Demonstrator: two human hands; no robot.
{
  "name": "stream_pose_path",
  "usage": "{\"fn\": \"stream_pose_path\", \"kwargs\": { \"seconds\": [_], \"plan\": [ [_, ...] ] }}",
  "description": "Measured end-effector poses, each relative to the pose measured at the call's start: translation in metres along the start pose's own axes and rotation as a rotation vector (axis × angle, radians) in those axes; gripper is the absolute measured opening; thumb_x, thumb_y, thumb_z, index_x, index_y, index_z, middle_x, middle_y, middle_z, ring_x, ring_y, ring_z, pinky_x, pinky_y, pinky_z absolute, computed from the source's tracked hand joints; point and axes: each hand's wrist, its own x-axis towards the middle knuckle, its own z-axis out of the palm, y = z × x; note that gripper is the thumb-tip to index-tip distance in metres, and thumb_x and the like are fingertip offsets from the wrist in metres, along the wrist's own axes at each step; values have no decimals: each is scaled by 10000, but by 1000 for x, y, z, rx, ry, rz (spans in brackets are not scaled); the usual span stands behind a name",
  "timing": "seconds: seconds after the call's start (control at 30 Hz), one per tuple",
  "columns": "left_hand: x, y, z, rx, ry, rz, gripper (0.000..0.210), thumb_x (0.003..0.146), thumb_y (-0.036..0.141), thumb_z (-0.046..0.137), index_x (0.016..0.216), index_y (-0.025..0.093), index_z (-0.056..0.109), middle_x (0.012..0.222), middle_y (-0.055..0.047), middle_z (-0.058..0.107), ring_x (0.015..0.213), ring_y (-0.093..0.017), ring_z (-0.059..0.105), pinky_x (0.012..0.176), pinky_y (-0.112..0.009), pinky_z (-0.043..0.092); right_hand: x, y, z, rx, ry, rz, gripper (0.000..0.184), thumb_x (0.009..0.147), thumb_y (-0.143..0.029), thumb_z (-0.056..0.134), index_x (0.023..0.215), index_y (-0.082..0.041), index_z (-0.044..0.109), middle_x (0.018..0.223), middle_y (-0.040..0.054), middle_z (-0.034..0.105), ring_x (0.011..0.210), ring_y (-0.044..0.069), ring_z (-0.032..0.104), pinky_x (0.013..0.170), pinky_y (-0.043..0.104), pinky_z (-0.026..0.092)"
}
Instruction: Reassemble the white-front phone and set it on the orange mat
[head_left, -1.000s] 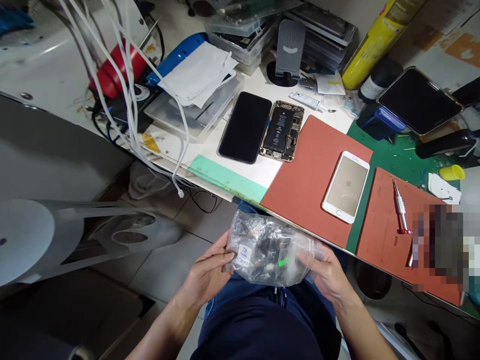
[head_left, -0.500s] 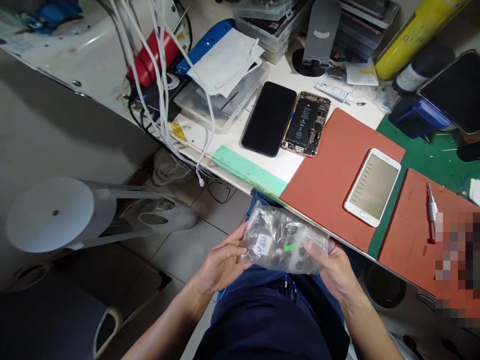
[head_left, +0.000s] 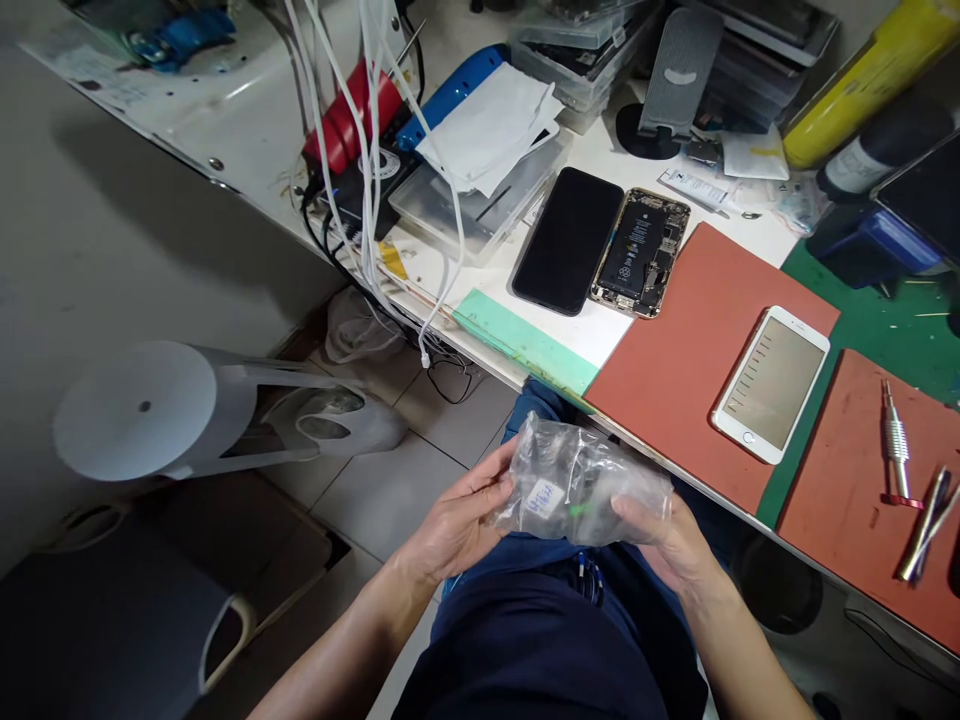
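Observation:
A clear plastic bag (head_left: 581, 485) with a handwritten white label and a green spot is held over my lap, below the bench edge. My left hand (head_left: 469, 515) pinches its left end. At the right end my right hand (head_left: 664, 530) grips it, thumb on top and fingers hidden beneath. Small contents show through the plastic, too blurred to name. On the bench beyond lie a white smartphone (head_left: 772, 385) with its screen lit, an opened phone body (head_left: 641, 252) with its battery and circuitry exposed, and a dark phone screen (head_left: 568, 240) beside that.
A screwdriver (head_left: 895, 440) and tweezers (head_left: 926, 525) lie on the right red-brown mat (head_left: 832, 480). White cables (head_left: 367, 180) hang over the bench's left edge. Behind are a clear plastic box (head_left: 480, 235) under papers, a phone stand (head_left: 679, 75) and a yellow cylinder (head_left: 862, 90).
The view has shifted, so the bench items appear farther right. Both hands still hold the bag, its label now tilted more. The tweezers show at the right, where the earlier picture was blurred out.

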Motion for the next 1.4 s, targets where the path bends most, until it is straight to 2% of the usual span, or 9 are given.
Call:
{"fn": "stream_pose_path", "kwargs": {
  "seconds": [0.17, 0.43, 0.67, 0.87, 1.0, 1.1, 1.23, 1.33, 1.4],
  "plan": [
    [6, -5, -2, 75, 24, 81, 472, 933, 214, 768, 1392, 311, 723, 1239, -65, 794, 1084, -217, 751, 956, -299, 568, -3, -11, 6, -91, -140, -88, 598, 713, -425, 980, 1261, -285, 785, 1242, 80, 798, 1190, 362, 728, 1081, 530, 557],
    [9, -9, 6, 241, 141, 181, 565, 892, 222, 831, 1434, 312, 699, 1516, -93, 664, 1347, -321, 642, 1089, -386, 533, 3, 6, 23, 145, 139, -58, 447, 742, -469, 965, 1080, -204, 839, 1114, 114, 828, 1009, 349, 782, 927, 506, 635],
    [3, -6, 11, 269, 27, 181, 763, 864, 166, 843, 1561, 314, 570, 1512, -111, 664, 1389, -331, 612, 1137, -410, 504, 4, -1, 27, 58, 99, -74, 416, 758, -492, 953, 1047, -216, 835, 1087, 99, 823, 931, 309, 778, 866, 457, 649],
    [-3, 6, 5, 265, -182, 107, 939, 801, 204, 876, 1638, 278, 459, 1548, -158, 612, 1431, -411, 557, 1101, -456, 524, -1, -3, 22, -155, 81, -70, 419, 800, -584, 887, 798, -186, 756, 662, 43, 712, 478, 229, 673, 460, 342, 570],
    [4, 0, -13, 280, -132, 113, 883, 795, 233, 878, 1600, 259, 515, 1563, -143, 603, 1461, -415, 522, 1156, -467, 476, -5, -2, 36, -214, 106, -123, 495, 845, -606, 830, 1101, -187, 769, 870, 65, 775, 554, 227, 701, 464, 334, 588],
    [9, -13, -37, 216, 37, 106, 800, 762, 267, 907, 1508, 292, 618, 1538, -100, 639, 1466, -385, 527, 1213, -464, 418, -15, -12, 48, -474, -33, -216, 484, 907, -477, 785, 1308, -215, 710, 1092, 73, 795, 819, 242, 761, 654, 311, 627],
    [15, -33, -72, 170, 246, -60, 735, 562, 404, 1018, 1240, 261, 774, 1243, -96, 803, 1278, -404, 682, 1109, -496, 527, -32, -28, 65, -956, -51, -277, 157, 951, -291, 663, 1053, -204, 745, 840, 21, 784, 704, 193, 728, 654, 244, 555],
    [20, -43, -89, 230, 303, -64, 662, 480, 409, 1043, 1064, 216, 799, 1071, -95, 836, 1151, -390, 743, 1004, -436, 594, -38, -29, 74, -1215, -132, -436, 159, 992, -328, 614, 1064, -236, 721, 1038, 34, 817, 864, 217, 783, 784, 250, 578],
    [23, -47, -96, 223, 331, -66, 562, 427, 387, 1058, 889, 217, 786, 953, -66, 840, 1001, -341, 783, 901, -372, 626, -41, -23, 75, -1412, -136, -502, 257, 977, -436, 636, 1103, -223, 707, 1102, 72, 818, 864, 252, 796, 753, 276, 592]
  ]
}}
